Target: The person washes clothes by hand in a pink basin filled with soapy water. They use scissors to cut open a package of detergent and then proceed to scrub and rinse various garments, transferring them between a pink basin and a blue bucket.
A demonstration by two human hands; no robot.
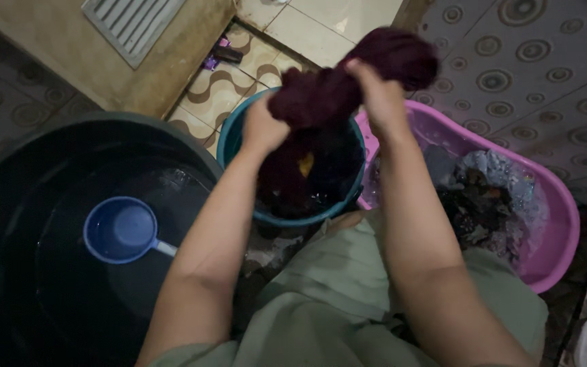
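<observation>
Head view, left hand (pixel 264 129) and right hand (pixel 379 97) both clenched around twisted maroon cloth (pixel 348 78), above teal bucket (pixel 234 139); pink tub (pixel 560 224) beside

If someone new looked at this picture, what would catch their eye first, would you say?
Most striking is the dark maroon cloth, twisted between the left hand and right hand above the teal bucket. A pink tub of soapy laundry sits to the right, and a blue dipper floats in the large black basin at left.
</observation>
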